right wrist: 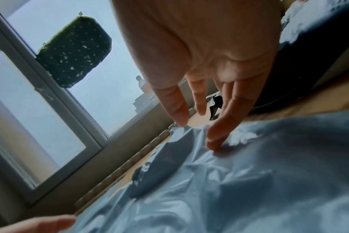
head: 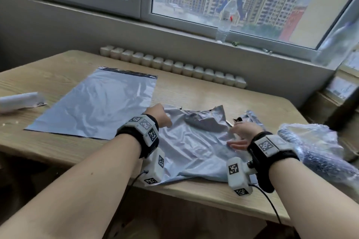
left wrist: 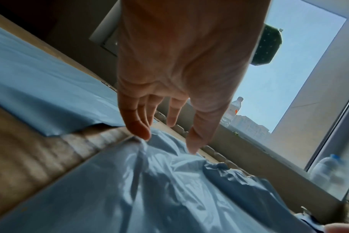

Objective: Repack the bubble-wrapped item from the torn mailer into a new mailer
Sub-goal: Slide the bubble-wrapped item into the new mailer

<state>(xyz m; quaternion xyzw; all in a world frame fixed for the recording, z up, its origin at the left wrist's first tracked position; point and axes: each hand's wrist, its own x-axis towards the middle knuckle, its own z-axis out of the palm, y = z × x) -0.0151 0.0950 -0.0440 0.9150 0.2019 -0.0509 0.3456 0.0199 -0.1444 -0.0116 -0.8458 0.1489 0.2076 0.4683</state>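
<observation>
Both hands, the left hand and right hand, rest with fingers loosely spread on the limp, slippery-looking torn mailer; right of it lies the bubble-wrapped item, probably light, soft-skinned, best grasped around its middle.

Bare wooden table lay open beyond the torn mailer. The new mailer blocked the left, the bubble-wrapped item crowded the right, a white roll sat far left.
</observation>
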